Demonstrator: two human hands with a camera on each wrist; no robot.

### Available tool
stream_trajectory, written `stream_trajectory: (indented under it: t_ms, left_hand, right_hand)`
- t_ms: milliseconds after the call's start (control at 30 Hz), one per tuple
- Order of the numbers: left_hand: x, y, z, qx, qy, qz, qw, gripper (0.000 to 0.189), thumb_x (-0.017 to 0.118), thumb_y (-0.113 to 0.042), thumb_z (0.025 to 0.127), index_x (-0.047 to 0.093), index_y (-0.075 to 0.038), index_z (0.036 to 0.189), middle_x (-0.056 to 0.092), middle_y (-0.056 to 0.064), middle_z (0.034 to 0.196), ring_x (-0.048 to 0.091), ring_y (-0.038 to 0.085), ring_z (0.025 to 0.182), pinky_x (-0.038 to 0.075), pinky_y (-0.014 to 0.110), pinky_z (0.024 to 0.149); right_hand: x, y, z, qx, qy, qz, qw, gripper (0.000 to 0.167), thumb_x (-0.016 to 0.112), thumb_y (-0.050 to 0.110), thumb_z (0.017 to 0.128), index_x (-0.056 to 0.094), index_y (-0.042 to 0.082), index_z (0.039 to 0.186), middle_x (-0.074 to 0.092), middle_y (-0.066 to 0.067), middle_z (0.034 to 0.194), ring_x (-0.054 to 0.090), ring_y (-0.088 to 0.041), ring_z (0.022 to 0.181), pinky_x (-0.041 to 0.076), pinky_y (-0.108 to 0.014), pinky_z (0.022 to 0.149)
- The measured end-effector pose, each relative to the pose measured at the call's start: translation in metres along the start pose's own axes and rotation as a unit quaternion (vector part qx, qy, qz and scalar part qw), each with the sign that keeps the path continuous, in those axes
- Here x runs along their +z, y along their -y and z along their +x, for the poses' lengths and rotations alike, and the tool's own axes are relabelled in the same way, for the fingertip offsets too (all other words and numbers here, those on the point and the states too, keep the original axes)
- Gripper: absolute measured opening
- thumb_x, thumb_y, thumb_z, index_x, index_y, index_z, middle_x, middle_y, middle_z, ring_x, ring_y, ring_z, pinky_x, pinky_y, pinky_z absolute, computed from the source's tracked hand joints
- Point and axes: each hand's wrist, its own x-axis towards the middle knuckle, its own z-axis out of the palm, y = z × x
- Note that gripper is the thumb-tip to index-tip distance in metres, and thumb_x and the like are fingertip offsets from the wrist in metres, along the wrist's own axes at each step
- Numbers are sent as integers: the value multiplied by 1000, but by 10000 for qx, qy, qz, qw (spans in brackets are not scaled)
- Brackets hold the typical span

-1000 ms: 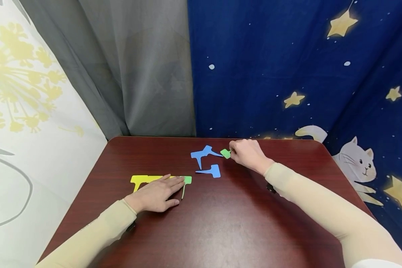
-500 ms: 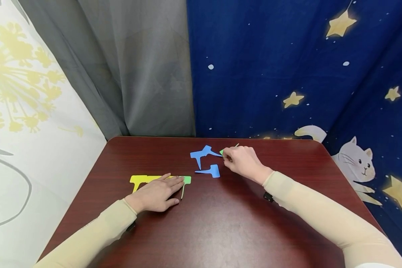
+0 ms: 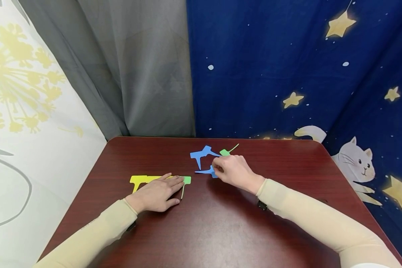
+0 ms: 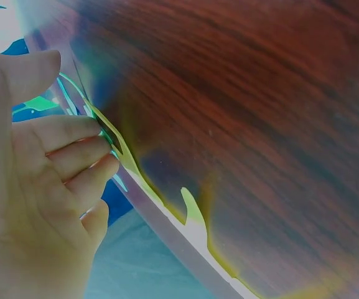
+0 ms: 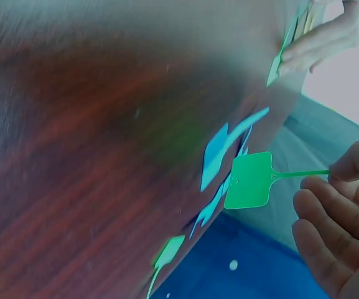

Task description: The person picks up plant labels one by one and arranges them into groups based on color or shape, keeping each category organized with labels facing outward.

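Observation:
My right hand (image 3: 236, 171) pinches the thin stem of a green T-shaped plant label (image 5: 249, 180), its square head sticking out in the right wrist view; in the head view the hand hides it. Below that hand lies a blue plant label (image 3: 203, 171), partly covered. Two overlapping blue labels (image 3: 201, 153) are just behind, and another green label (image 3: 225, 152) touches or nearly touches their tip. With fingers extended, my left hand (image 3: 156, 194) rests on a row of yellow plant labels (image 3: 140, 179) with a green label (image 3: 187, 180) at its right end.
The dark red-brown table (image 3: 201, 230) has its far edge just beyond the labels. Behind it hang a grey curtain (image 3: 154, 74) and a blue star-patterned curtain (image 3: 248, 74). A white patterned cloth (image 3: 30, 167) is at the left.
My right hand has moved left and nearer to me, now with a green label in its fingers. The other green label is left lying uncovered at the back. My left hand stays put.

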Motion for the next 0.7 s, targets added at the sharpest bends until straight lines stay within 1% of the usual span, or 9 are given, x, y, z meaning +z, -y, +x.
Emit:
stream_trajectory:
  t_ms: [133,233,367,533,700]
  left_hand:
    - [2,1,1,-8,-15,-9,10000,64,54,-45,102,48,-2,149,42,14,156,39,30,144,23,47,120]
    - [3,1,1,-6,-45,8,10000,64,54,-45,102,49,-2,148,43,14,155,40,30,143,24,46,120]
    - [2,2,2,25,-95,26,9999,64,54,-45,101,50,-1,147,45,14,154,41,30,142,26,45,119]
    - [1,2,3,38,-102,6,9999,63,55,-44,101,50,-1,147,46,15,153,42,30,142,27,45,119]
    - [0,1,3,75,-152,-40,9998,63,56,-43,101,51,1,146,46,17,152,42,31,141,28,45,119]
  right_hand:
    - [5,9,0,-86,-12,94,9999,14,71,14,84,67,26,81,60,19,72,47,3,54,37,-22,42]
    - [9,14,0,-72,32,208,9998,13,71,14,84,67,26,83,62,18,74,48,2,55,38,-23,42]
    - [15,19,-2,-84,65,319,9994,13,71,14,84,66,27,82,62,17,74,50,2,56,40,-24,43]
    - [24,24,-4,-235,67,438,9987,14,73,13,84,67,26,82,66,18,77,49,4,54,41,-21,44]
    - [31,30,-6,-295,315,520,9977,13,71,15,88,67,25,82,64,18,76,47,4,54,40,-19,44]
